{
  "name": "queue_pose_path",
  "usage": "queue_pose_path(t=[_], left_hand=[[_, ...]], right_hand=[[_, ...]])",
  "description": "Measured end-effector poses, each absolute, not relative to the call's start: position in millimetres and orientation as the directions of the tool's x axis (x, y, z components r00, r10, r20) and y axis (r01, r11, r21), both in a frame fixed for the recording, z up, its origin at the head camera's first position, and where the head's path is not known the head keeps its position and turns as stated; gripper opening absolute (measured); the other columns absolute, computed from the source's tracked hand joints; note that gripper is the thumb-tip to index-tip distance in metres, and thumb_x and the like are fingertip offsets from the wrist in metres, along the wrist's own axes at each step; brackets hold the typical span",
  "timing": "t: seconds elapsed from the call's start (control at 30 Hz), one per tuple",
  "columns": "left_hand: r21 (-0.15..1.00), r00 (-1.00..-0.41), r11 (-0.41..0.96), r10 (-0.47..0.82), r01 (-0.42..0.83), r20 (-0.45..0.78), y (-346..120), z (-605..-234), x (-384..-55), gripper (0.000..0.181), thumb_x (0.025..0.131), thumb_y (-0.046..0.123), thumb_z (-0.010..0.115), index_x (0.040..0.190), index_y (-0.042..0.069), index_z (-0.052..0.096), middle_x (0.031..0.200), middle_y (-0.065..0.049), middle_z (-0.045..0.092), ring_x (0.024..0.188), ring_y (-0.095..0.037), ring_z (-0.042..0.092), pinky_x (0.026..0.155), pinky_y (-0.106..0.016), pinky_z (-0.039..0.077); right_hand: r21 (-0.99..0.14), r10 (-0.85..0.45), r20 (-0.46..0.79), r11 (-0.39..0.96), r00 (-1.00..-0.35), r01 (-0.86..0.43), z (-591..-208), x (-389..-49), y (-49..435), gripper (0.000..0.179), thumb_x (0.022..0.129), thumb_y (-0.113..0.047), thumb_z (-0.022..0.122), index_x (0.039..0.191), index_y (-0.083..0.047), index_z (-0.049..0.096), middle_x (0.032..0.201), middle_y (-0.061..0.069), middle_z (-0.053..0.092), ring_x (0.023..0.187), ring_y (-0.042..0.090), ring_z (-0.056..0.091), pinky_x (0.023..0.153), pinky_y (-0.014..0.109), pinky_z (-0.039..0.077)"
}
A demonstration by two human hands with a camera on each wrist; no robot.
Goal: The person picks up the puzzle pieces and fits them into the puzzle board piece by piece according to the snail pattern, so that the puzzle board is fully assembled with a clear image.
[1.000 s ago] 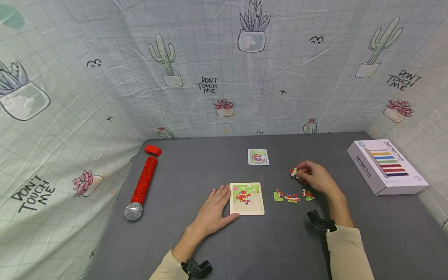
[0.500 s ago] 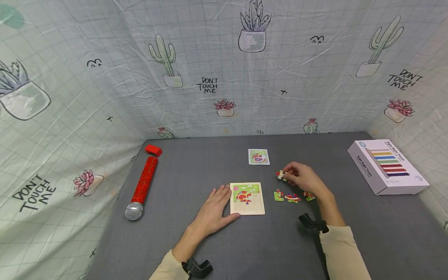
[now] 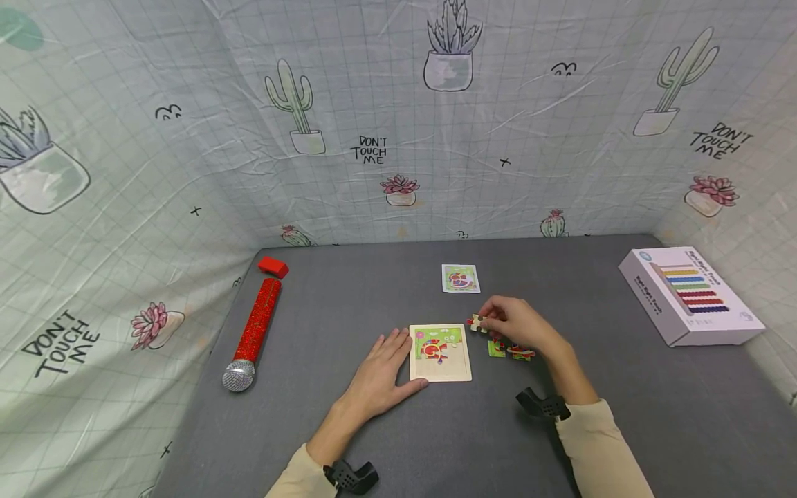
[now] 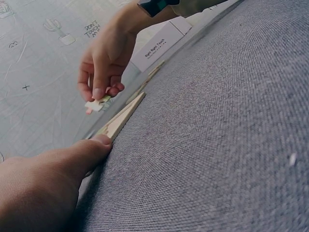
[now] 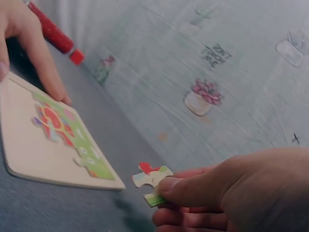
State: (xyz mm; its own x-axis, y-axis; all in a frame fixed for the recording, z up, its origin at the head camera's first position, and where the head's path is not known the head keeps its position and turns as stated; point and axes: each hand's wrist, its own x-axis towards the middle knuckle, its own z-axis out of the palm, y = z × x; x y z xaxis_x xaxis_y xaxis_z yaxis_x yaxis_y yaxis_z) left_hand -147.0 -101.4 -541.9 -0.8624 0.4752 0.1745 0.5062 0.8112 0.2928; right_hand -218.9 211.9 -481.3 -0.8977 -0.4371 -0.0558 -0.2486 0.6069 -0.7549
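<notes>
My right hand [image 3: 519, 324] pinches a jigsaw piece [image 5: 153, 181] between thumb and fingers, just off the upper right corner of a wooden puzzle board [image 3: 457, 363]. The piece is cream, red and green, and it is raised above the table. Part of a picture in green and red fills the upper left of the board; bare wood shows along the right and bottom. My left hand [image 3: 376, 377] lies flat with its fingers spread, touching the board's left edge. Below my right hand lie loose pieces, among them a green and red piece [image 3: 496, 350] and a striped piece [image 3: 521, 355].
A small picture card [image 3: 461, 279] lies behind the board. At the right stands a white box [image 3: 691, 297] with coloured bars on it. A red microphone [image 3: 255, 325] and a red block [image 3: 272, 267] lie at the left. A patterned cloth hangs behind the table.
My right hand has moved left and slightly nearer, bringing the jigsaw piece close to the board. It now covers the rightmost loose piece. My left hand and the board have stayed put.
</notes>
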Motion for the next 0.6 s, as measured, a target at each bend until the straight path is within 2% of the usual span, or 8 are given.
queue_pose_path(t=[0.6], left_hand=[[0.289, -0.864, 0.815, 0.473, 0.503, 0.172, -101.2, -542.6, -147.3, 0.086, 0.091, 0.061, 0.061, 0.150, 0.002, 0.044, 0.159, -0.012, 0.042, 0.151, -0.027, 0.034, 0.126, -0.046, 0.026]], right_hand=[[-0.779, -0.539, -0.124, 0.573, -0.833, -0.255, -487.3, -213.4, 178.4, 0.011, 0.090, -0.008, 0.073, 0.096, -0.003, 0.067, 0.078, 0.007, 0.069, 0.063, 0.015, 0.064, 0.055, 0.028, 0.057]])
